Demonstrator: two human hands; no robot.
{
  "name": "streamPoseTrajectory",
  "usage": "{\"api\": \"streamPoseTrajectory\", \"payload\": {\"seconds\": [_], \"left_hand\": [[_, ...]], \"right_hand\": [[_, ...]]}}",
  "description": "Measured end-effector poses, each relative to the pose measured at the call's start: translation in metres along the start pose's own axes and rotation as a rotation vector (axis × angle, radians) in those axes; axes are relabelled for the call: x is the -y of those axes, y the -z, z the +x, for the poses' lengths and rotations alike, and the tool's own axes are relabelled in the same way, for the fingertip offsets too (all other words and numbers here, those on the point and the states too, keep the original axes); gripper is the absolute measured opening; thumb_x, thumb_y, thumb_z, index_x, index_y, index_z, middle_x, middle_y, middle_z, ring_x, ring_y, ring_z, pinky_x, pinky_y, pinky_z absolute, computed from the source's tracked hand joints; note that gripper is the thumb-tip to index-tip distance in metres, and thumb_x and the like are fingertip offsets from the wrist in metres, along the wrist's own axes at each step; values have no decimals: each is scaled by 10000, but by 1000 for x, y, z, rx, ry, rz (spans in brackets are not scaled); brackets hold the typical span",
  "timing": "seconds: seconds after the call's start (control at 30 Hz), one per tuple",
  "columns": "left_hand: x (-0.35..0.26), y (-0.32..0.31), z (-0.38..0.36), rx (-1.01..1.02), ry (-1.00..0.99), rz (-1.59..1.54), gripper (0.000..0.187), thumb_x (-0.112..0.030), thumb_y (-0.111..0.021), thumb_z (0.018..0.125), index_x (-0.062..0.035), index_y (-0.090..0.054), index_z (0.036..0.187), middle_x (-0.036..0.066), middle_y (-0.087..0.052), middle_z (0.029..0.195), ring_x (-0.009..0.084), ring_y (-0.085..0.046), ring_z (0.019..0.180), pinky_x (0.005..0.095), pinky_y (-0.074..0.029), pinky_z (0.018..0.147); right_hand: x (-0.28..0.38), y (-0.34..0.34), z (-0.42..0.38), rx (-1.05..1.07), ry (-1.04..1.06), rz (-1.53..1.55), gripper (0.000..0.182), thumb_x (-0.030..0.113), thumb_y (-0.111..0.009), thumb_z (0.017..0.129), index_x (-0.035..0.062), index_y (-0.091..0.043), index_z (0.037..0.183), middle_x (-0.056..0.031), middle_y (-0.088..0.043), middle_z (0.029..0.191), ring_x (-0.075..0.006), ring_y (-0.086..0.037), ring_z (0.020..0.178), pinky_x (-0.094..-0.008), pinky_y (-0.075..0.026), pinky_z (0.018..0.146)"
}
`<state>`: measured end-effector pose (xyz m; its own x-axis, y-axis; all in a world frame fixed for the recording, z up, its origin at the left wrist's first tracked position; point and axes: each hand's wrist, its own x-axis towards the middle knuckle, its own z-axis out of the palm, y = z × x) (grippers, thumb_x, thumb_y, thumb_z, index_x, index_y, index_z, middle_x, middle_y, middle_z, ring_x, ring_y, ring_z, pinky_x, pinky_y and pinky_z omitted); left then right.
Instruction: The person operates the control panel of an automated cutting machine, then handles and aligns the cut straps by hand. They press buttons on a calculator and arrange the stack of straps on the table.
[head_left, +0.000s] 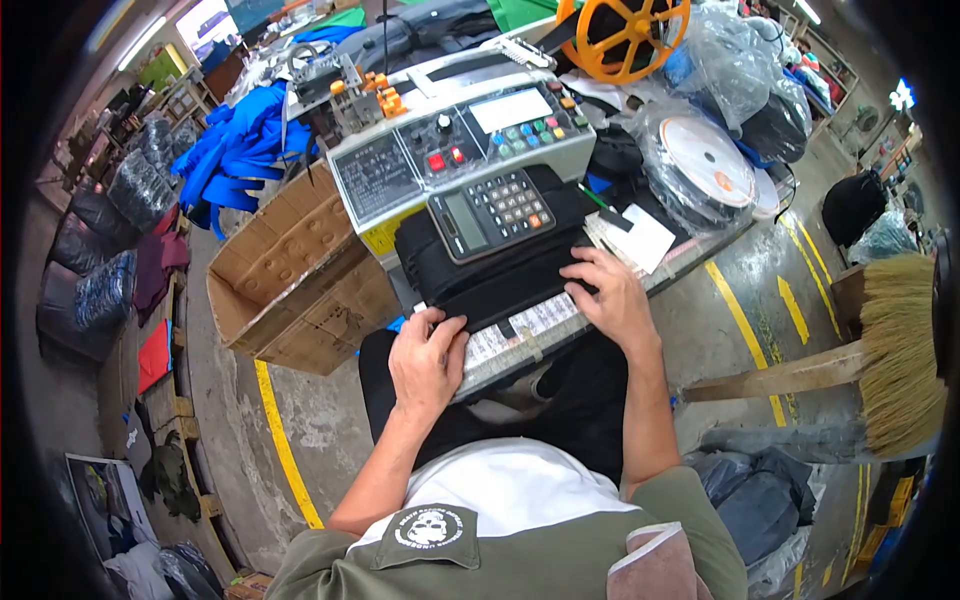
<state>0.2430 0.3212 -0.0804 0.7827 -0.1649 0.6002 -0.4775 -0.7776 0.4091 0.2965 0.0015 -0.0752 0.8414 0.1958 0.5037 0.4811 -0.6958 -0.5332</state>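
A stack of folded black fabric (pixel 520 282) lies on the narrow table in front of me, below a machine's control panel. My left hand (pixel 428 362) rests at its near left corner, fingers loosely bent and touching the edge. At the right end, my right hand (pixel 612 295) lies with bent fingers apart on the fabric's edge. Neither hand visibly grips anything, though the fingertips are partly hidden. On top of the fabric sits a dark calculator (pixel 490 215). White paper (pixel 640 240) and a green pen (pixel 592 196) are just beyond my right hand.
The machine's control panel (pixel 460 140) stands behind the fabric. An open cardboard box (pixel 310 290) is at left, near blue straps (pixel 235 150). An orange reel (pixel 625 35) and plastic-wrapped white rolls (pixel 700 160) are at right. A broom (pixel 900 355) juts in from the right.
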Motion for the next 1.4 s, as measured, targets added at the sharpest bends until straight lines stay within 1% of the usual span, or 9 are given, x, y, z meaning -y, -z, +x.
{"api": "streamPoseTrajectory", "payload": {"seconds": [0.37,0.47,0.7,0.9,0.93,1.03,1.1,1.2,1.4], "left_hand": [[2,-5,-5,-39,65,-150,347,-29,-893,822,-84,-826,1157,110,-696,1098,311,-689,923,414,-590,802],[-3,-5,-3,-84,171,-214,381,-68,-926,792,-118,-848,1161,99,-695,1121,286,-658,889,407,-574,791],[7,-9,-3,-33,50,-76,334,-90,-939,777,-135,-877,1101,114,-694,1133,272,-630,851,414,-544,751],[8,-11,-8,-72,187,-245,587,-106,-995,735,-42,-711,1245,128,-593,1040,249,-590,833,381,-513,699],[8,-9,-5,-77,132,-236,602,-110,-997,725,-42,-620,1189,111,-550,1017,235,-526,797,368,-460,674],[24,-16,-17,-223,29,-349,505,-70,-969,751,-54,-599,1093,107,-549,998,226,-525,771,349,-435,615],[32,-27,-27,-271,112,-495,366,5,-850,874,-66,-544,1062,44,-500,859,154,-464,692,304,-382,595],[44,-41,-49,-241,223,-686,218,47,-722,1000,-53,-542,1072,-27,-457,692,76,-405,589,262,-351,572],[47,-42,-52,-236,270,-723,196,9,-729,1031,-52,-549,1077,-35,-481,665,66,-439,611,262,-350,561]], "right_hand": [[-10,-25,-18,-297,-17,110,319,39,-923,780,65,-815,1079,-162,-766,1251,-381,-741,1189,-457,-598,997],[-12,-24,-14,-269,-8,99,325,45,-928,770,71,-816,1074,-153,-766,1244,-376,-740,1160,-456,-592,991],[-10,-25,-13,-261,-42,67,318,14,-876,775,68,-811,1081,-152,-767,1251,-371,-737,1169,-453,-585,1001],[-10,-23,-16,-295,-10,3,413,102,-874,772,79,-794,1177,-180,-715,1348,-403,-692,1240,-481,-568,1048],[-8,-22,-15,-324,2,-1,437,130,-878,776,77,-787,1200,-188,-705,1359,-407,-686,1249,-485,-567,1053],[-17,-30,-23,-412,12,1,499,234,-885,809,56,-756,1258,-208,-670,1341,-419,-669,1233,-498,-562,1052],[-19,-38,-29,-478,-48,43,485,250,-882,824,52,-756,1248,-203,-667,1305,-415,-670,1203,-496,-561,1047],[-23,-43,-34,-531,-52,24,459,241,-860,857,47,-741,1255,-173,-645,1237,-338,-652,1072,-414,-556,856],[-24,-46,-34,-563,-44,7,418,217,-826,889,46,-731,1258,-162,-637,1214,-292,-630,1009,-368,-508,745]]}}
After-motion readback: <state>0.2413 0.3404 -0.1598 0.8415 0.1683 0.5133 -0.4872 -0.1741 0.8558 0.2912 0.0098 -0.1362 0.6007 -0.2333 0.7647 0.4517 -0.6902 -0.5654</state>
